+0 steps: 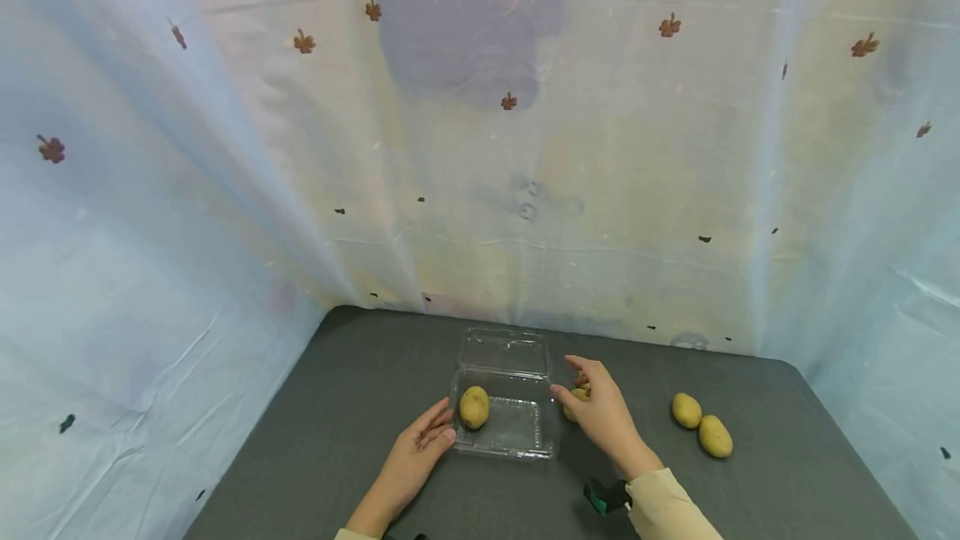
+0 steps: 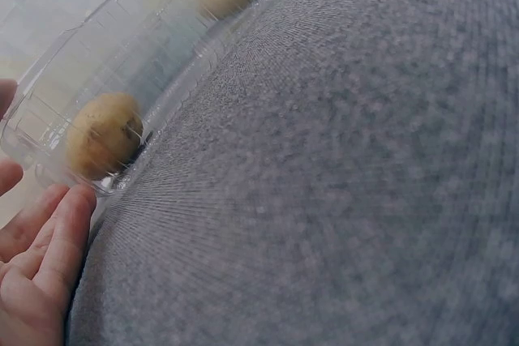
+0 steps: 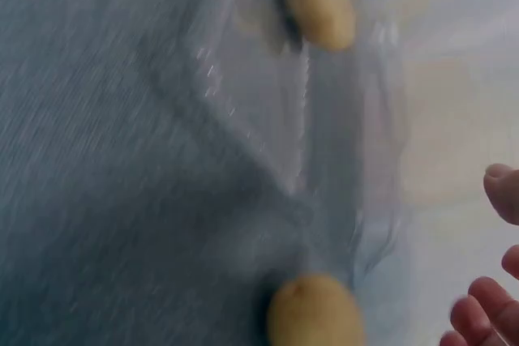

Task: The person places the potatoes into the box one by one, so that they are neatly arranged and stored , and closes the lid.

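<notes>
A clear plastic clamshell box stands on the table with its lid folded back. One potato lies inside at the left end. My left hand is at the box's left wall, its fairly straight fingers right at the base edge. Over a potato just right of the box hovers my right hand, thumb and fingers spread apart. In the right wrist view that potato sits on the cloth, apart from the fingertips. Part of a yellow potato shows behind the right fingers.
Two more potatoes lie side by side farther right on the dark grey tabletop. A pale patterned curtain hangs behind the table and along both sides. The right wrist wears a black strap.
</notes>
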### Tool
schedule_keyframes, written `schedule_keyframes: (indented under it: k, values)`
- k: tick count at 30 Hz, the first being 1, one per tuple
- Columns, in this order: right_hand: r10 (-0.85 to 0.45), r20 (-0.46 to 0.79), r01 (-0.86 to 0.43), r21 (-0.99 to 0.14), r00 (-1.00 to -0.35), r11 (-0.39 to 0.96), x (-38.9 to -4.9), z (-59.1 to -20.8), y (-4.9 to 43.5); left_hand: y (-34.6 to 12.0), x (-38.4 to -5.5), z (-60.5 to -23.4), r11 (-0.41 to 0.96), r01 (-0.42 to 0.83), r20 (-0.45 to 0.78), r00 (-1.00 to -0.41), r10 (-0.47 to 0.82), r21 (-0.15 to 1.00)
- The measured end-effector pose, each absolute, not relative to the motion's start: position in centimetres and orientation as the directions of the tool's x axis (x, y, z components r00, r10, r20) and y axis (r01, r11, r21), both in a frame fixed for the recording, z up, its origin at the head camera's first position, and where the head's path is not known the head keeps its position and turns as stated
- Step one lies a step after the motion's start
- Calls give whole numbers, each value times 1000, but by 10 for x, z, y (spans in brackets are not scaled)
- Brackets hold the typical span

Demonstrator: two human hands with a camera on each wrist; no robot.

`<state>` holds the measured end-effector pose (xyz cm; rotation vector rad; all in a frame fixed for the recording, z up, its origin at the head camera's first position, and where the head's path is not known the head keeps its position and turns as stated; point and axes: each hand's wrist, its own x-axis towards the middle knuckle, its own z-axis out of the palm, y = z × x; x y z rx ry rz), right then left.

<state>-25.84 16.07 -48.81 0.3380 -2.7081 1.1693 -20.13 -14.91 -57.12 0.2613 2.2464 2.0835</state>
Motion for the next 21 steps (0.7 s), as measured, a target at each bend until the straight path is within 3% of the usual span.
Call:
schedule_keyframes:
  k: [10,21]
  values:
    - [-76,268,-246,-688,-960,683,-263,-508,187,-149,-200,-571,74,72,58,-983,177,995]
    - [27,185,-134,-795,-982,592,-277,-530,206,-149,-199,-567,83,74,58,-983,174,994]
